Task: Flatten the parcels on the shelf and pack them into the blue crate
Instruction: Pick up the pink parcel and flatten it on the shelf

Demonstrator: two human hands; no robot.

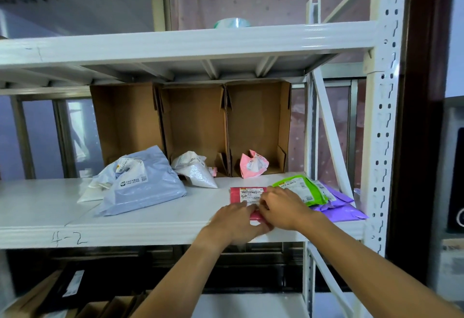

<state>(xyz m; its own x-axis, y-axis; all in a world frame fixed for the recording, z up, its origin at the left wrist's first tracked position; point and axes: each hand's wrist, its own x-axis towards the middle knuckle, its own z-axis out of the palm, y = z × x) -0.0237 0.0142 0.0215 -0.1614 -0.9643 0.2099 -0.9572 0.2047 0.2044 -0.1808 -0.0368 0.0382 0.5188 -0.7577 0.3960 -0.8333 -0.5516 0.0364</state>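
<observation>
A small red parcel with a white label lies flat near the front of the white shelf. My left hand and my right hand both press on its near end, fingers meeting over the label. To its right lie a green parcel on top of a purple parcel. Left of it sits a large grey-blue parcel, with a white parcel behind it. A crumpled pink parcel stands inside a cardboard box. No blue crate is in view.
Three open cardboard boxes stand on their sides at the back of the shelf. A tape roll sits on the upper shelf. The white rack upright stands at the right. More cardboard boxes lie below at the left.
</observation>
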